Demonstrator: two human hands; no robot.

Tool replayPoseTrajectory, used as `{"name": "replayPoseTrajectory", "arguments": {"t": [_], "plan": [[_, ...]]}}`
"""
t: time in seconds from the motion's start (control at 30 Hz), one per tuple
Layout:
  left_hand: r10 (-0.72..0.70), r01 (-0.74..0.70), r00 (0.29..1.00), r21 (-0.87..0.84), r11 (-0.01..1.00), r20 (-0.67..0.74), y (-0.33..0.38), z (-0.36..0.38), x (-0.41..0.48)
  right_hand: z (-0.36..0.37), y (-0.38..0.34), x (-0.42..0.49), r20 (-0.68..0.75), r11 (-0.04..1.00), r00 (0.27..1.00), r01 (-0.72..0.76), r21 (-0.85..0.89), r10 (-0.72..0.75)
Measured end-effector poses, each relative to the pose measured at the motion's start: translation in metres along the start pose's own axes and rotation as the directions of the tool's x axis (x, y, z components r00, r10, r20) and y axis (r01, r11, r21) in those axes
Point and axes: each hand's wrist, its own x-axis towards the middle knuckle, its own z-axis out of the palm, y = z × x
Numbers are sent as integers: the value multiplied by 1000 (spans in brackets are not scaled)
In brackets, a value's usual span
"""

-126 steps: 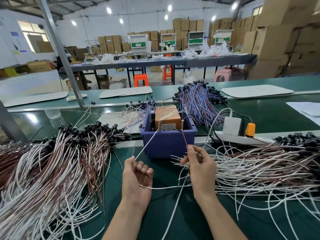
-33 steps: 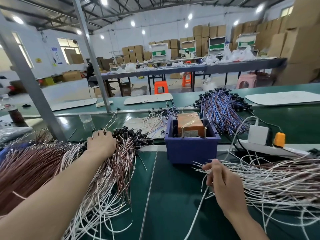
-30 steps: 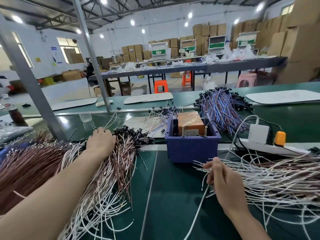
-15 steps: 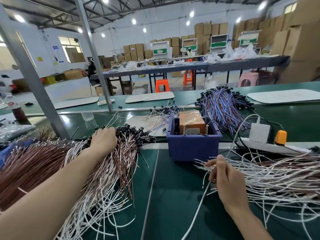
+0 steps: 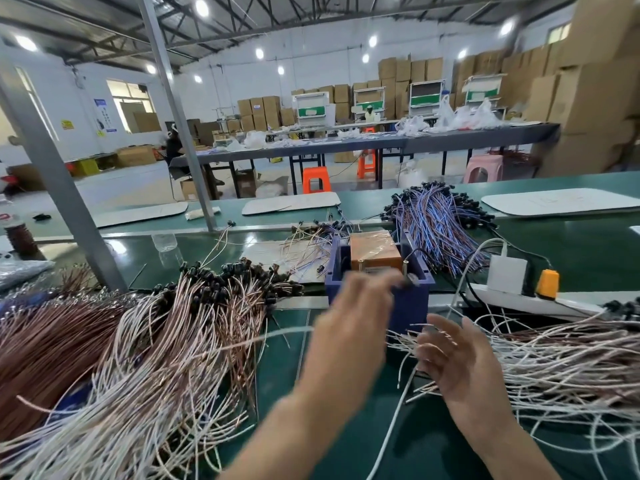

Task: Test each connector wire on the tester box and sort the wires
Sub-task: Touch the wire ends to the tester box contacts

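left hand (image 5: 353, 306): blurred, can't tell grip
right hand (image 5: 457, 362): spread, empty
risk: rushing, you could snag wires (image 5: 554, 358) under right hand

The tester box (image 5: 374, 249) sits inside a bin (image 5: 412, 303) at the middle of the bench (image 5: 436, 445). A large pile of wires (image 5: 156, 348) spreads over the bench left of the bin, and a second pile (image 5: 561, 362) lies to its right. Behind the bin to the right lies a bundle of wires (image 5: 440, 230); behind it to the left, a loose heap (image 5: 308, 244). A power strip (image 5: 561, 304) lies just right of the bin, with an adapter (image 5: 507, 273) on it. The left hand (image 5: 356, 317) is in front of the bin, and the right hand (image 5: 457, 362) is at the second pile's near edge.
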Motion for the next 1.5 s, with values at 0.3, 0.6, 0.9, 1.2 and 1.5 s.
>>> {"name": "replayPoseTrajectory", "arguments": {"t": [0.3,0.6,0.9,1.2,1.5], "plan": [[-41,109,955,-219,969,293,21,80,-65,-2,-3,-2,6,980,994,-106,171,106],[12,-9,981,-15,1000,196,-14,72,-61,-26,-11,8,-35,967,997,79,242,-72],[35,-65,990,231,971,133,-44,65,-62,-5,11,6,69,843,993,121,-524,-100],[13,-17,1000,276,961,15,-38,64,-61,3,16,-1,300,634,948,294,-715,-102],[-567,554,815,-130,822,-116,-30,57,-57,0,23,-1,261,656,956,284,-699,-136]]}}
